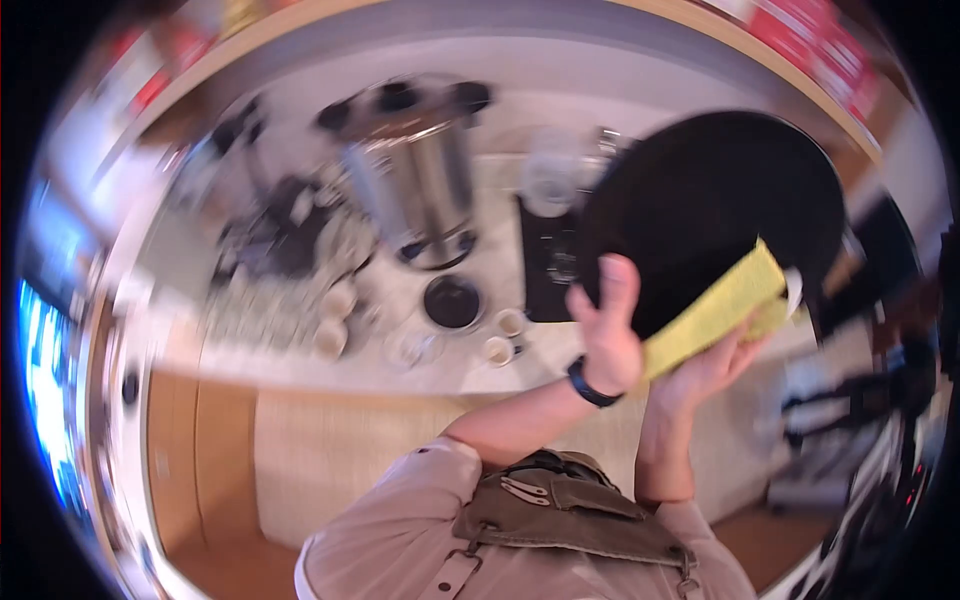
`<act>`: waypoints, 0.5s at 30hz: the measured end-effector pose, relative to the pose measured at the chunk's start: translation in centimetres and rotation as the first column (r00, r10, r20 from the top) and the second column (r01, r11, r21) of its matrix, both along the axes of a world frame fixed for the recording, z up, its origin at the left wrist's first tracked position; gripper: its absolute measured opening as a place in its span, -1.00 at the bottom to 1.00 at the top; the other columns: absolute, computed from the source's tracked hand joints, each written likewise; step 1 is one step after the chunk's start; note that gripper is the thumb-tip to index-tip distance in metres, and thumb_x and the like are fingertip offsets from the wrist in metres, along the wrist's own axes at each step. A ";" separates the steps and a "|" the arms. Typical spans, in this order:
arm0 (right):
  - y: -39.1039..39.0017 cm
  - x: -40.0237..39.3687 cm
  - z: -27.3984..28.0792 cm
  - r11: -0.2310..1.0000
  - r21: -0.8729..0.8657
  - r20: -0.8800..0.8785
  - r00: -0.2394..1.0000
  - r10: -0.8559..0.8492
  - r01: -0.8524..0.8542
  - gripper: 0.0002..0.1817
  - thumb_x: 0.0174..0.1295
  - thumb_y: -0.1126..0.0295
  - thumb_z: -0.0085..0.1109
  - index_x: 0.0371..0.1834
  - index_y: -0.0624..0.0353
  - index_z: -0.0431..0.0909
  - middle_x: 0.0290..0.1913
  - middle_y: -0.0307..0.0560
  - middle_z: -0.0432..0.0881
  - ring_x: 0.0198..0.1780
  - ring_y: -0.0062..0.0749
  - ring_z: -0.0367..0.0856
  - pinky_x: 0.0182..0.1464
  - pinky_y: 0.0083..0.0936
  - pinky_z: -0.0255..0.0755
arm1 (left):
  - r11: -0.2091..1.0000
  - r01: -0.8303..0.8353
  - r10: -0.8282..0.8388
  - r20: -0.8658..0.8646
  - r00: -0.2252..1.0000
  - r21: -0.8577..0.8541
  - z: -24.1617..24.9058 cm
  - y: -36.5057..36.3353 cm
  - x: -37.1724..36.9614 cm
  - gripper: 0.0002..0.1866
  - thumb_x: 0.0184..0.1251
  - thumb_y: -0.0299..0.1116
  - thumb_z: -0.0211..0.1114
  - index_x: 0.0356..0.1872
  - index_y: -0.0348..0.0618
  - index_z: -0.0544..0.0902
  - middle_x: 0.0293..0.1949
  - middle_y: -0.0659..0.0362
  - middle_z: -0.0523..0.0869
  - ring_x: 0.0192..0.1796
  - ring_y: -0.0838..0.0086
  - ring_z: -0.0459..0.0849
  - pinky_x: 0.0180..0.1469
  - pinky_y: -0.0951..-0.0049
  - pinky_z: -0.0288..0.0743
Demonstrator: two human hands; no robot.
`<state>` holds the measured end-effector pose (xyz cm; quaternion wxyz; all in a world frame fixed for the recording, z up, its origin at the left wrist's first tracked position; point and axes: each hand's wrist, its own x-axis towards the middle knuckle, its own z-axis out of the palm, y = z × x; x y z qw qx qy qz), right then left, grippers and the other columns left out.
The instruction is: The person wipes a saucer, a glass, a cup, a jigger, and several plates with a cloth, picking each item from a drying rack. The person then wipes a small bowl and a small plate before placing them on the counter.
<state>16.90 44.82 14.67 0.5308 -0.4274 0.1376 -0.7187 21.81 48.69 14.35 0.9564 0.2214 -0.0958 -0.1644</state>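
Note:
My right hand has its fingers curled round a folded yellow cloth, which stretches up and to the right across the lower edge of a large black round object, like a wide pan or tray. A bit of white shows by the cloth's upper end. Beside the cloth's lower left end is my left hand, thumb and fingers apart, with a dark band on the wrist. It overlaps the rim of the black round object in this view.
On the pale counter stand a steel urn with black handles, a dark round dish, small cups and a clear container. Clutter lies at the left. A wooden shelf edge runs above.

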 end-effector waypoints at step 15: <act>8.2 4.4 -6.8 0.570 -0.004 -0.178 0.562 0.808 -0.821 -0.49 0.47 0.28 0.01 0.41 0.29 0.27 0.17 0.00 0.57 0.09 -0.36 0.63 0.16 -0.44 0.51 | 0.621 -0.238 -0.208 0.450 0.869 0.747 -9.2 23.9 -4.5 -0.61 0.61 -0.24 0.13 0.26 -0.30 0.51 0.09 0.18 0.68 0.17 0.55 0.57 0.25 0.44 0.46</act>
